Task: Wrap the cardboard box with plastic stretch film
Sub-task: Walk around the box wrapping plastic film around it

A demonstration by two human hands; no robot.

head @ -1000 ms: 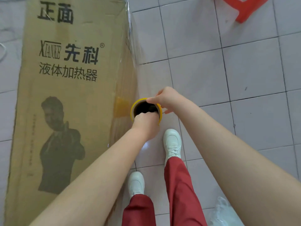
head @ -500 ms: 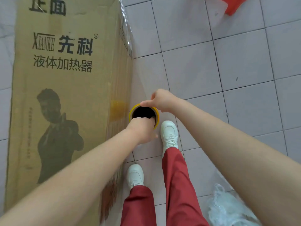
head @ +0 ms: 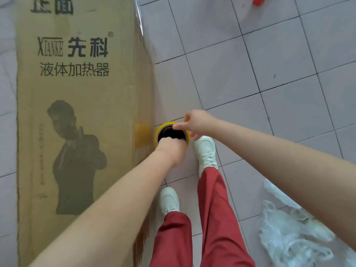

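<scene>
Right shoe (head: 206, 151) has stepped fwd since prev frame, now level w/ the roll; hands barely shifted. Crumpled plastic (head: 289, 228) lies nearest, well right of the cardboard box (head: 77, 89). L hand (head: 170, 149) has fingers curled into the stretch film roll (head: 189, 140) core, gripping its near rim, just right of box's side wall. R hand (head: 198, 122) pinches the far rim. Clear film (head: 139, 18) clings at box's far right corner

Pale grey tiled floor (head: 279, 54) with dark grout — crumpled clear plastic (head: 292, 234) lies lower right.
</scene>
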